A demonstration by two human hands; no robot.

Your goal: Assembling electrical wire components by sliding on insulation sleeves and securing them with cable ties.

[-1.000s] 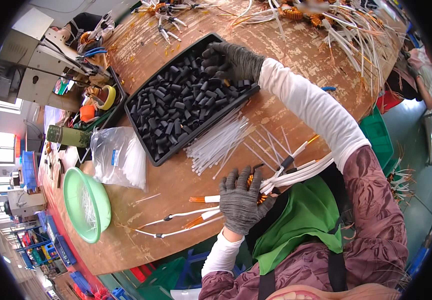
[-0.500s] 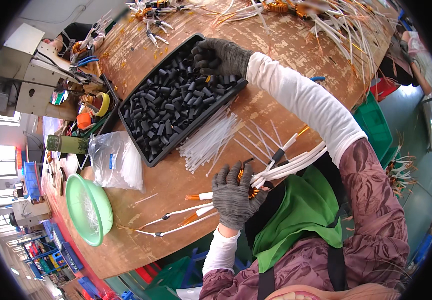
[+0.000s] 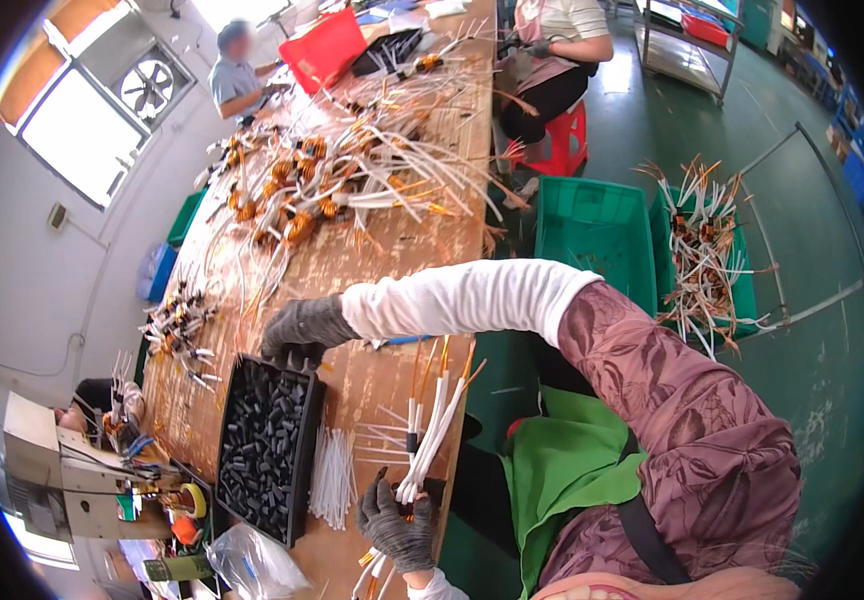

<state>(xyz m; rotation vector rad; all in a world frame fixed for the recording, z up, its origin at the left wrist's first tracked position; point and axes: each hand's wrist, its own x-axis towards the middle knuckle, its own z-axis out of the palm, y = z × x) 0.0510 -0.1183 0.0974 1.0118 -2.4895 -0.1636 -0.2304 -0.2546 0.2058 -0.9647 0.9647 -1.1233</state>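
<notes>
My left hand, in a grey glove, grips a bundle of copper wires in white sleeves that fans out over the wooden bench's near edge. My right hand, also gloved, reaches across on a white-sleeved arm. It rests at the far end of a black tray full of short black tubes, its fingers curled down on them. Whether it holds a tube is hidden. A heap of thin white tubes lies beside the tray, between the two hands.
Many copper coils with white leads cover the far bench. A grey machine, a yellow tape roll and a clear bag sit left of the tray. Green crates stand on the floor. Two other people work at the far end.
The view has swung round and up, so the far bench and floor now show. My right hand stays at the tray's end, and my left hand still holds the wires.
</notes>
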